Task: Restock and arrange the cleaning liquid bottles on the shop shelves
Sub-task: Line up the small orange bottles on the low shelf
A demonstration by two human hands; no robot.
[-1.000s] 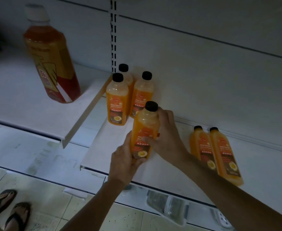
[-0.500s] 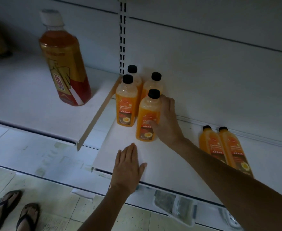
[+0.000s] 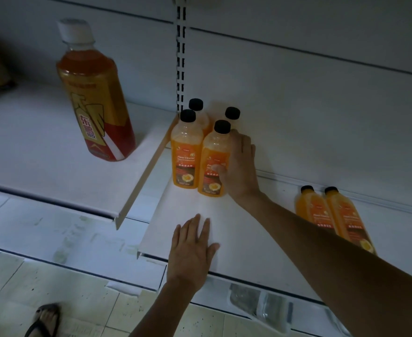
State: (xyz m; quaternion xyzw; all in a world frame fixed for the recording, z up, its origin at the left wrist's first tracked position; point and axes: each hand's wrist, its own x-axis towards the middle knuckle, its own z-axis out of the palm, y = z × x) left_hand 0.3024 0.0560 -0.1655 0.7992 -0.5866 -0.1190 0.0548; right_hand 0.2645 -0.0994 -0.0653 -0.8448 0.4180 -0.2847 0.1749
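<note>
Head camera: the right hand [image 3: 242,171] has its grip closed around a small orange plastic floor-cleaner bottle with a black cap [image 3: 212,161], thumb pressed on the label and fingers curled behind it. The bottle stands upright on the white metal shelf [image 3: 248,234], touching a matching front bottle [image 3: 186,154] on its left. Two more black-capped bottles [image 3: 196,104] [image 3: 232,113] stand directly behind, against the back panel. The left hand [image 3: 190,254] is released, lying flat with straight fingers near the shelf's front edge. Farther right, two identical orange bottles [image 3: 312,212] [image 3: 346,217] lie side by side.
</note>
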